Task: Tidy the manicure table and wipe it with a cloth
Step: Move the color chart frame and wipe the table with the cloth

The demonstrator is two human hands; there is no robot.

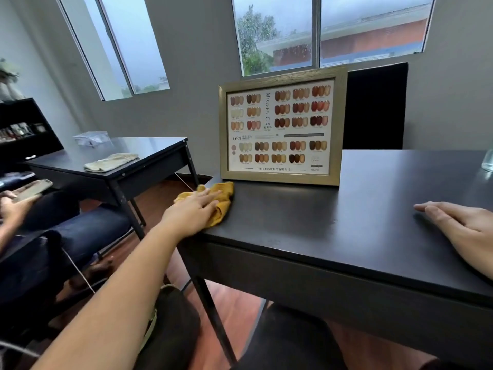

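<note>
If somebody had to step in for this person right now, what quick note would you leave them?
Left hand: flat on the yellow cloth, pressing it onto the black table at its far left corner, just in front of the framed nail colour chart.
Right hand: open, palm down on the table's right side, holding nothing.
Done: the top looks mostly tidied; only the chart and a clear object at the right edge remain.
Left: how much is wiped cannot be told; probably cover the middle, the right, and around the chart.
</note>
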